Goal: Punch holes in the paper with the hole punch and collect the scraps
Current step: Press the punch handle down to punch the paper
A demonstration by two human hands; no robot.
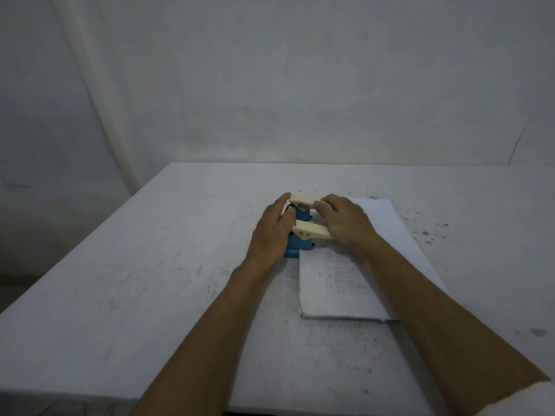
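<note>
Our left fingers [286,202] are curled together against the left side of the hole punch [300,228], the thumb lying along its near cream lever [312,230], so the left hand [271,232] is clamped on the tool. Our right fingers [322,205] are bent down over the right ends of both cream levers, the far lever [301,201] showing between the two hands; they seem to press on the levers, though the dim, soft picture does not let us tell how firmly the right hand [348,223] grips. The blue base of the punch sits on the tabletop [150,265] just at the left edge of the paper [339,289], which lies flat to the right under our right wrist and forearm, faint print on its near half. Dark specks dot the tabletop beyond the paper's right side [426,232]; we cannot tell what they are. A bare pale wall [300,85] rises behind.
</note>
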